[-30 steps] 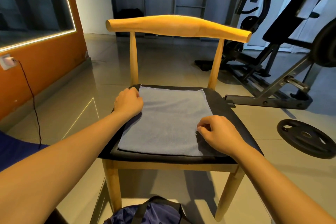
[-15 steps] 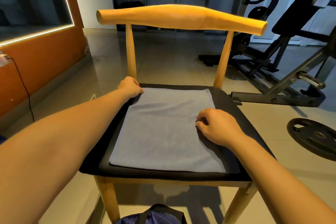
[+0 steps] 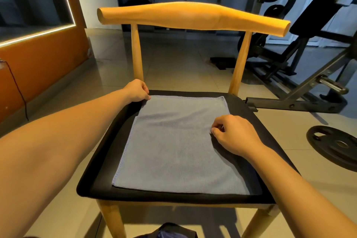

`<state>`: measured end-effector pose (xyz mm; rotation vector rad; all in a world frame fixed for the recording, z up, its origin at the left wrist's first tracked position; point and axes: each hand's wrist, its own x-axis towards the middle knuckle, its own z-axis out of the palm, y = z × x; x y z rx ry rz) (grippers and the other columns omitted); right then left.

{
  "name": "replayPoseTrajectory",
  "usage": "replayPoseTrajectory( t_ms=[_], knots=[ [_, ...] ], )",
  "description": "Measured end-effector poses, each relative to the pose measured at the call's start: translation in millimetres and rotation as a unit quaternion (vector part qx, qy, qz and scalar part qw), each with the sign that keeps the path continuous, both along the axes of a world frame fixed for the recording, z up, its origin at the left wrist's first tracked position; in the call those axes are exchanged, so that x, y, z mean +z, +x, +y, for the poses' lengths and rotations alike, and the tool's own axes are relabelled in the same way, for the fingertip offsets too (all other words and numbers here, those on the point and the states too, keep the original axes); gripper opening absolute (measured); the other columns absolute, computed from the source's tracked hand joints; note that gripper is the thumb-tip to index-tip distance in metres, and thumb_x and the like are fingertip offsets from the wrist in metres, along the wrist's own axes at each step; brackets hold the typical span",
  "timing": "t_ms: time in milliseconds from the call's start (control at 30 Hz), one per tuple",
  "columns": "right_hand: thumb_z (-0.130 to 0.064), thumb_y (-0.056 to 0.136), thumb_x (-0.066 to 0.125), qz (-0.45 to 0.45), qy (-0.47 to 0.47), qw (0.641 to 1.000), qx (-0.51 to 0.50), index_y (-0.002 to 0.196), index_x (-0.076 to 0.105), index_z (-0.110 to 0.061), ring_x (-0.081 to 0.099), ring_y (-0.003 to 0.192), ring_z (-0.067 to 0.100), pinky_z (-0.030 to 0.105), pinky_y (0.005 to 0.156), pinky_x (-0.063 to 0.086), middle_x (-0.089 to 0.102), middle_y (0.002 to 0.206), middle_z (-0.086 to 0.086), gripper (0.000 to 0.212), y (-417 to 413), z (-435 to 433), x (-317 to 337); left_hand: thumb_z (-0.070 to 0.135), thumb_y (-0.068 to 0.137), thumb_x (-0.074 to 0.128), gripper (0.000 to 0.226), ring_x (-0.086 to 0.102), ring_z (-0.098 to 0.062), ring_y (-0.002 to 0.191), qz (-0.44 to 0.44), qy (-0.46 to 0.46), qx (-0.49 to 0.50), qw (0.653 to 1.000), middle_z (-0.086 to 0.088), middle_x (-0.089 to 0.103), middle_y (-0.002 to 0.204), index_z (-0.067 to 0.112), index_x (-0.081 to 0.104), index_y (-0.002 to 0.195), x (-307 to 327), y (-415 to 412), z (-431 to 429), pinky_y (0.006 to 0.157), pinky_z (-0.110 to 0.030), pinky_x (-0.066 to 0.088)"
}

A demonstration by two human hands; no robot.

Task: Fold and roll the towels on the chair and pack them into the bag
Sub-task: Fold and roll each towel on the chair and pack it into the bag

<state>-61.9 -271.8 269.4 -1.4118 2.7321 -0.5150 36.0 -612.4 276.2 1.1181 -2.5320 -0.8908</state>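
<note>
Grey-blue towel (image 3: 177, 141) flat on black-cushioned wooden chair (image 3: 193, 15). Left hand (image 3: 137, 91) pinches its far-left corner, right hand (image 3: 233, 135) its right edge, fingers (image 3: 219, 121) curled. Dark bag (image 3: 168, 233) below; black weight plate (image 3: 336, 147) right.

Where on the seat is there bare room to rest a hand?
Widest bare seat lies left of the towel, this side of the left hand. A thin strip runs along the front edge, another beyond the right hand by the back post. The towel fills the middle.
</note>
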Motion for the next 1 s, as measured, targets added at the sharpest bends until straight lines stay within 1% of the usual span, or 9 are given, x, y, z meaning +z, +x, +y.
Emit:
replayPoseTrajectory(
  t_ms=[167, 333, 433, 600, 700, 800, 867, 933, 1000],
  knots=[
    [-0.036, 0.101, 0.059, -0.005, -0.002, 1.0, -0.004, 0.112, 0.072, -0.028, 0.064, 0.089, 0.01, 0.025, 0.079, 0.055, 0.07, 0.102, -0.007, 0.019, -1, -1, -1, 0.014, 0.09, 0.075, 0.011, 0.065, -0.026, 0.09, -0.002, 0.022, 0.024, 0.999, -0.013, 0.067, 0.09, 0.004, 0.073, 0.092, 4, 0, -3, 0.079, -0.037, 0.052],
    [-0.036, 0.101, 0.059, 0.001, 0.001, 1.0, -0.005, 0.112, 0.072, -0.028, 0.064, 0.089, 0.01, 0.022, 0.077, 0.054, 0.071, 0.103, -0.007, 0.019, -2, -2, -1, 0.014, 0.093, 0.072, 0.009, 0.063, -0.021, 0.083, 0.072, -0.023, 0.029, 0.997, -0.01, 0.066, 0.088, 0.007, 0.071, 0.088, 2, -3, -5, 0.07, -0.03, 0.052],
    [-0.036, 0.101, 0.058, 0.001, 0.004, 1.0, -0.003, 0.113, 0.072, -0.029, 0.064, 0.089, 0.009, 0.021, 0.077, 0.053, 0.071, 0.104, -0.007, 0.019, -1, -2, -1, 0.017, 0.094, 0.071, 0.01, 0.065, -0.024, 0.084, 0.068, -0.057, 0.044, 0.995, -0.007, 0.067, 0.087, 0.008, 0.068, 0.091, -5, -4, -8, 0.078, -0.039, 0.058],
    [-0.035, 0.101, 0.058, -0.003, 0.011, 1.0, 0.009, 0.114, 0.071, -0.028, 0.063, 0.092, 0.01, 0.02, 0.076, 0.05, 0.069, 0.106, -0.007, 0.019, 1, 2, 1, 0.028, 0.094, 0.068, 0.035, 0.058, -0.03, 0.115, 0.004, -0.216, -0.019, 0.976, -0.007, 0.059, 0.127, 0.016, 0.061, 0.127, -5, 4, 21, 0.095, -0.045, 0.052],
    [-0.04, 0.102, 0.054, 0.019, -0.021, 0.998, 0.057, 0.131, 0.063, -0.025, 0.058, 0.117, 0.016, 0.031, 0.094, 0.051, 0.062, 0.129, -0.005, 0.034, 11, 9, -4, 0.046, 0.099, 0.057, 0.051, 0.049, -0.028, 0.132, -0.008, -0.244, -0.189, 0.951, -0.008, 0.051, 0.145, 0.015, 0.055, 0.14, -4, 23, 65, 0.109, -0.044, 0.043],
    [-0.057, 0.105, 0.032, 0.011, 0.072, 0.992, 0.101, 0.159, 0.03, -0.026, 0.019, 0.154, 0.019, 0.046, 0.125, 0.019, 0.024, 0.167, -0.003, 0.062, 21, 17, -14, 0.072, 0.097, 0.028, 0.081, 0.018, -0.023, 0.154, -0.169, -0.228, -0.275, 0.919, -0.004, 0.018, 0.168, 0.023, 0.025, 0.16, -18, 53, 89, 0.126, -0.039, 0.016],
    [-0.065, 0.102, 0.019, 0.001, 0.133, 0.99, 0.053, 0.162, 0.015, -0.025, 0.004, 0.157, 0.017, 0.048, 0.127, 0.004, 0.008, 0.171, -0.003, 0.072, 18, 28, -17, 0.083, 0.087, 0.007, 0.096, 0.004, -0.02, 0.157, -0.214, -0.221, -0.262, 0.915, -0.002, 0.005, 0.171, 0.023, 0.01, 0.163, -25, 71, 87, 0.127, -0.038, 0.005],
    [-0.067, 0.101, 0.016, -0.003, 0.145, 0.989, -0.003, 0.162, 0.013, -0.023, 0.003, 0.157, 0.018, 0.051, 0.127, 0.002, 0.006, 0.171, -0.002, 0.075, 13, 41, -14, 0.09, 0.075, -0.009, 0.113, 0.003, -0.02, 0.157, -0.215, -0.232, -0.246, 0.916, -0.002, 0.004, 0.171, 0.022, 0.009, 0.163, -22, 88, 88, 0.127, -0.04, 0.006],
    [-0.065, 0.102, 0.018, -0.002, 0.127, 0.991, -0.03, 0.16, 0.022, -0.022, 0.009, 0.157, 0.02, 0.052, 0.126, 0.006, 0.014, 0.17, -0.001, 0.072, 15, 54, -11, 0.084, 0.083, -0.002, 0.102, 0.004, -0.018, 0.157, -0.205, -0.238, -0.25, 0.916, 0.001, 0.006, 0.17, 0.022, 0.012, 0.163, -19, 108, 101, 0.126, -0.038, 0.003]
  ],
)
